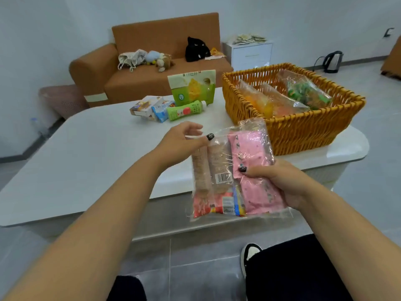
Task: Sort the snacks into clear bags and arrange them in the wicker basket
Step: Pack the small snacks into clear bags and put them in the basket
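Observation:
I hold a clear bag (232, 170) over the table's near edge. It is filled with a pink packet, two brown biscuit sleeves and a red and yellow bar. My left hand (184, 142) pinches its top left corner. My right hand (280, 183) grips its right side, thumb on the pink packet. Behind it, at the right, the wicker basket (303, 129) holds filled clear bags of orange and green snacks (303, 92). Loose snacks lie at the table's far side: a green pouch (192, 88), a green bottle (186, 109) and small boxes (149, 107).
The white table (97, 148) has rounded corners. A brown sofa (152, 61) with soft toys and a black bag stands behind it, a white cabinet (249, 53) and a kettle (332, 61) further right. My knees and one shoe (249, 255) are below the table edge.

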Tool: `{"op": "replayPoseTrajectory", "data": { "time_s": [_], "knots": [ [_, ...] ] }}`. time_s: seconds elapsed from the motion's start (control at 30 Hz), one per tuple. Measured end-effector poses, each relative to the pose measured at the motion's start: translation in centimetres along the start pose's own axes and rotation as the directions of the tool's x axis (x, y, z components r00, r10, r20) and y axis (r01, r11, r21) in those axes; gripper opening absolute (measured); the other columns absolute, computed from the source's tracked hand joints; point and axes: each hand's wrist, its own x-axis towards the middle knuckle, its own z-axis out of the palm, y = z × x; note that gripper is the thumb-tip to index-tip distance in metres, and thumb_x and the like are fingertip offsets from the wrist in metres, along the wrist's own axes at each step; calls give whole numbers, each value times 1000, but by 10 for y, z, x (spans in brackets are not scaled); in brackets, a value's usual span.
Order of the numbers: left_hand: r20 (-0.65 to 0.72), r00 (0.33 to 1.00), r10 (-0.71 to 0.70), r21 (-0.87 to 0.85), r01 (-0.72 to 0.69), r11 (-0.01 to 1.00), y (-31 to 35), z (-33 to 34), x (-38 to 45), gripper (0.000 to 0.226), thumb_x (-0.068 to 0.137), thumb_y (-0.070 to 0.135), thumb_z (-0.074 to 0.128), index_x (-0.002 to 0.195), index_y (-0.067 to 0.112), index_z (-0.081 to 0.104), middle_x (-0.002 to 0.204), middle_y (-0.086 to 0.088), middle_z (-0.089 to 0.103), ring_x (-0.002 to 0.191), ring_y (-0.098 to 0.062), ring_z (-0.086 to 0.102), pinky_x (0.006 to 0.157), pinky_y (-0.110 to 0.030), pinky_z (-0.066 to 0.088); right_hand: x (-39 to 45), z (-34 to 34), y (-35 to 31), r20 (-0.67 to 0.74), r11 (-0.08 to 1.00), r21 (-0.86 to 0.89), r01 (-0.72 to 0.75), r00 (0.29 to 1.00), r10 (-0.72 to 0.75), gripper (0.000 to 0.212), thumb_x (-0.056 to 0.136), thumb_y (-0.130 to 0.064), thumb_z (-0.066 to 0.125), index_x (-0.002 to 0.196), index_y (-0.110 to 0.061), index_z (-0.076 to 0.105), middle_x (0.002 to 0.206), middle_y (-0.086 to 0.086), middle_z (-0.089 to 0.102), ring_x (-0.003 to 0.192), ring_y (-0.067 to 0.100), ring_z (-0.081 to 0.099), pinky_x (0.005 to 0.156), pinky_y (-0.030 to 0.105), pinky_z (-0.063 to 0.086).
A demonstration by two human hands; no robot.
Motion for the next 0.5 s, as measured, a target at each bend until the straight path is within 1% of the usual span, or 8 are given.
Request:
{"op": "replayPoseTrajectory", "data": {
  "time_s": [0.07, 0.1, 0.13, 0.2, 0.27, 0.33, 0.4, 0.5],
  "knots": [
    [-52, 998, -17, -64, 14, 998, 15, 10, 13, 50, 93, 33, 63, 138, 19, 48, 127, 2, 56, 111, -15, 57, 87, -31, 54, -4, -7, -8, -107, 996, 23, 82, 991, -79, 38, 73, -3, 75, 108, -8, 61, 90, 10, 75, 82, 26, 73, 72, 38, 58],
    [-74, 996, -47, -126, 37, 991, 21, 16, 18, 50, 96, 32, 58, 141, 18, 43, 129, 1, 54, 114, -17, 56, 90, -37, 54, -5, -9, -14, -147, 994, 36, 107, 984, -101, 36, 76, -2, 74, 109, -8, 60, 90, 11, 75, 81, 26, 73, 67, 37, 58],
    [-87, 993, -81, -191, 63, 980, 24, 23, 24, 49, 98, 31, 54, 143, 17, 40, 130, -1, 53, 115, -19, 56, 91, -39, 54, -4, -14, -21, -187, 989, 56, 135, 975, -122, 34, 78, -2, 73, 110, -7, 60, 91, 12, 75, 81, 27, 73, 66, 38, 59],
    [-91, 986, -137, -290, 105, 951, 30, 39, 33, 49, 99, 35, 49, 143, 18, 38, 130, -2, 53, 114, -22, 57, 90, -42, 54, 1, -23, -39, -265, 975, 67, 213, 946, -189, 35, 78, -3, 74, 110, -8, 61, 95, 14, 74, 82, 30, 73, 73, 45, 59],
    [-76, 986, -148, -324, 116, 939, 34, 56, 41, 48, 97, 38, 47, 140, 17, 42, 129, -3, 57, 111, -22, 60, 91, -45, 55, 5, -35, -59, -337, 951, 8, 308, 896, -288, 34, 76, -7, 77, 106, -16, 62, 99, 9, 73, 88, 27, 72, 81, 46, 58],
    [-102, 989, -104, -268, 74, 961, 42, 72, 48, 41, 98, 33, 47, 135, 14, 48, 124, 0, 59, 110, -17, 58, 96, -41, 51, 8, -49, -81, -389, 923, -8, 384, 849, -357, 31, 78, -7, 75, 100, -23, 61, 100, 3, 72, 90, 22, 71, 81, 45, 58],
    [-170, 985, -23, -160, -4, 987, 54, 86, 55, 35, 101, 25, 47, 134, 13, 49, 123, 3, 57, 112, -12, 52, 94, -28, 43, 14, -65, -101, -459, 899, 15, 437, 802, -382, 34, 78, -9, 75, 107, -20, 60, 102, 3, 71, 89, 22, 71, 80, 46, 59],
    [-216, 970, 109, 16, -108, 994, 72, 102, 72, 38, 99, 20, 52, 136, 13, 48, 136, -2, 50, 126, -15, 46, 98, -21, 33, 32, -93, -123, -574, 871, -12, 490, 710, -408, 41, 75, -12, 79, 111, -13, 60, 102, 6, 70, 90, 24, 71, 84, 45, 57]
  ]
}}
